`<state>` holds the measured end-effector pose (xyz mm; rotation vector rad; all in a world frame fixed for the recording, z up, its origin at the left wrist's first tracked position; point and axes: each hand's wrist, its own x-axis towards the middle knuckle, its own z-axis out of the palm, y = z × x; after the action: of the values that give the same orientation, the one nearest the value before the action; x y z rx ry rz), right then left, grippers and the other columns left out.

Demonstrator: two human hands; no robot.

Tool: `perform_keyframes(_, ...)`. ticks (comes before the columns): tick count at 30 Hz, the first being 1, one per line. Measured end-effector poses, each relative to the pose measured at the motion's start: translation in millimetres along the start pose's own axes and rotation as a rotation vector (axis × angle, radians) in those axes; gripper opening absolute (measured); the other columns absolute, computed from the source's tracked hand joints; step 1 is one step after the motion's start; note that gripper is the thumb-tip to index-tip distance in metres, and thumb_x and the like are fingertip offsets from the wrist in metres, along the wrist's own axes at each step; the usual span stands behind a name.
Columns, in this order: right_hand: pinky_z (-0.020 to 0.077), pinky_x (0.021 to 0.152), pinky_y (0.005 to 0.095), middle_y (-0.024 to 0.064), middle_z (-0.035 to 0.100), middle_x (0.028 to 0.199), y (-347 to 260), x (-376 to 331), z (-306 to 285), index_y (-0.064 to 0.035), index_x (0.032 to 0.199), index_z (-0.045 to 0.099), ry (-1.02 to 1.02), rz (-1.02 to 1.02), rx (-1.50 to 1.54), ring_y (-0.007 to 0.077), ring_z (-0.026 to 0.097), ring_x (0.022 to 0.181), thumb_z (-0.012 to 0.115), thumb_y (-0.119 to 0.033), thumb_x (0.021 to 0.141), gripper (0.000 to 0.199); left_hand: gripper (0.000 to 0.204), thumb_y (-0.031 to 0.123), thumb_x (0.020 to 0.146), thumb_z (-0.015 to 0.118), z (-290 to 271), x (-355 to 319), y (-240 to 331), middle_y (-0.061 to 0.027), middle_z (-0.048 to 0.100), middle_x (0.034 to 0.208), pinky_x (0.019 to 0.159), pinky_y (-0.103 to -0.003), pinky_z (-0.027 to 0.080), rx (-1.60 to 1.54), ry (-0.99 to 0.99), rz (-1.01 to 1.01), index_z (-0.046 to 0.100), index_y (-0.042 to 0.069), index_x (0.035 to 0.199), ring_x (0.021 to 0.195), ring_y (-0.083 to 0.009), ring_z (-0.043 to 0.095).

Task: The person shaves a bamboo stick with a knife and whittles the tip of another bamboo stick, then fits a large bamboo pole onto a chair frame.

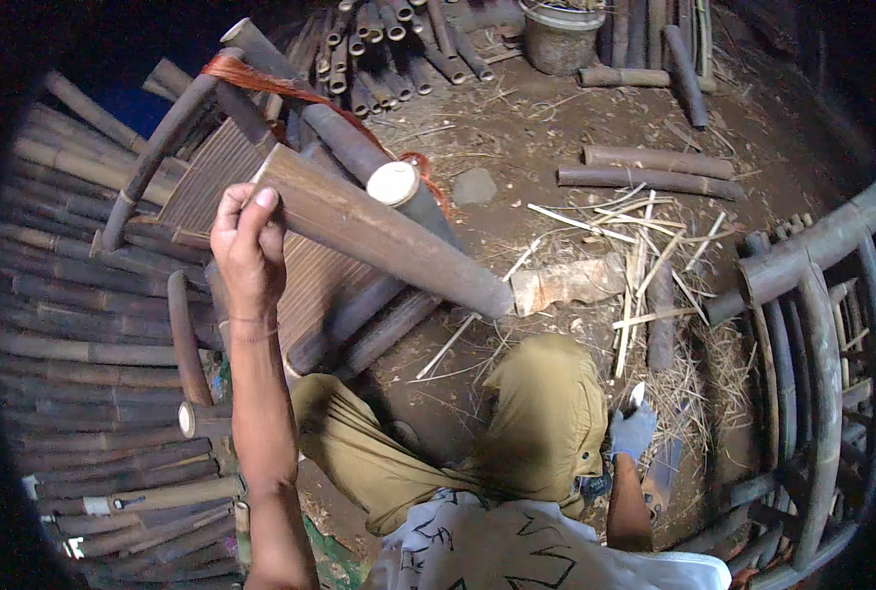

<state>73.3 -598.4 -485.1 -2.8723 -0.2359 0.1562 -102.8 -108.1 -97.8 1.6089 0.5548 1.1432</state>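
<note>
My left hand (251,218) is closed around the upper end of a split bamboo length (389,234), thumb on top. The bamboo slants down to the right, and its far end meets a pale, rough wooden block (568,283) on the ground. Low at the right, beside my knee, my right hand (634,431) wears a grey-blue glove. Its fingers look curled, and a small white tip (638,394) shows past them; what they hold is not clear. A flat blade-like piece (666,462) lies beside that wrist, partly hidden.
Pale bamboo strips (644,265) and shavings litter the ground. A bamboo chair (394,184) with a slatted seat and orange cord stands ahead left. Bamboo poles (94,344) fill the left side. A bamboo frame (821,364) stands at right. A bucket (562,41) is at the back.
</note>
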Motion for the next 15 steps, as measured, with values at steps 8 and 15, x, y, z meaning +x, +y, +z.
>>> perform_keyframes(8, 0.0472, 0.092, 0.0497, 0.0252, 0.059, 0.11, 69.7, -80.3, 7.1, -0.0012, 0.118, 0.052, -0.26, 0.138, 0.07, 0.0432, 0.057, 0.108, 0.075, -0.019, 0.075, 0.051, 0.009, 0.021, 0.094, 0.063, -36.1, 29.6, 16.3, 0.0042, 0.052, 0.076, 0.077, -0.033, 0.046, -0.282, 0.234, -0.159, 0.06, 0.012, 0.09, 0.075, -0.0073, 0.05)
perform_keyframes(15, 0.0481, 0.091, 0.0471, 0.0231, 0.06, 0.113, 74.6, -110.4, 4.1, 0.0006, 0.122, 0.054, -0.354, 0.104, 0.328, 0.042, 0.059, 0.102, 0.073, -0.022, 0.078, 0.053, 0.011, 0.019, 0.089, 0.069, 4.2, 18.0, 29.7, 0.0004, 0.062, 0.083, 0.07, -0.027, 0.049, 0.429, 0.102, 0.149, 0.066, 0.009, 0.09, 0.071, -0.0124, 0.057)
